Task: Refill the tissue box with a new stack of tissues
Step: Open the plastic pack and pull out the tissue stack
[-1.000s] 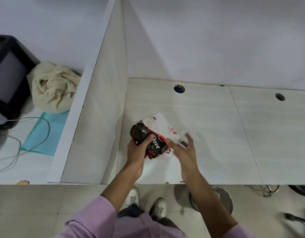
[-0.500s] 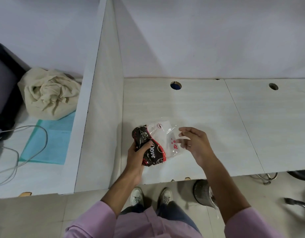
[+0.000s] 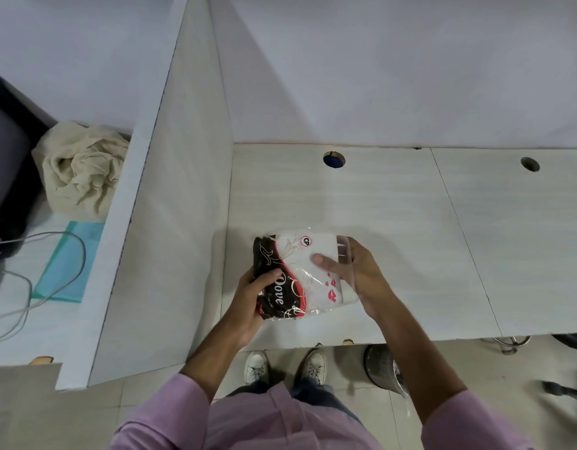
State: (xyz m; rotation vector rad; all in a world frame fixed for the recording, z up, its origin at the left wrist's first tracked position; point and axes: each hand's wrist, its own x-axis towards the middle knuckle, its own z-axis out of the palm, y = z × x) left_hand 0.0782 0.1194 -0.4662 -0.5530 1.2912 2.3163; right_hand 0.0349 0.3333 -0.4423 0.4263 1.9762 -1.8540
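Observation:
A plastic tissue pack [image 3: 300,271], white with a black and red printed end, is held just above the white desk [image 3: 394,222] near its front edge. My left hand [image 3: 254,297] grips the black end from below and the left. My right hand [image 3: 355,271] holds the white end, with the thumb lying on top of the wrapper and the fingers around the right edge. White tissue shows through the clear plastic. No tissue box is in view.
A white divider panel [image 3: 170,203] stands at the desk's left. Beyond it lie a beige cloth [image 3: 82,167], a teal folder [image 3: 69,261], cables and a black monitor [image 3: 4,164]. Two cable holes [image 3: 334,159] pierce the desk. A metal bin [image 3: 382,365] sits on the floor by my feet.
My right hand, open and just off the pack half a second ago, has closed onto its white end. The pack now lies flatter and more spread out between both hands.

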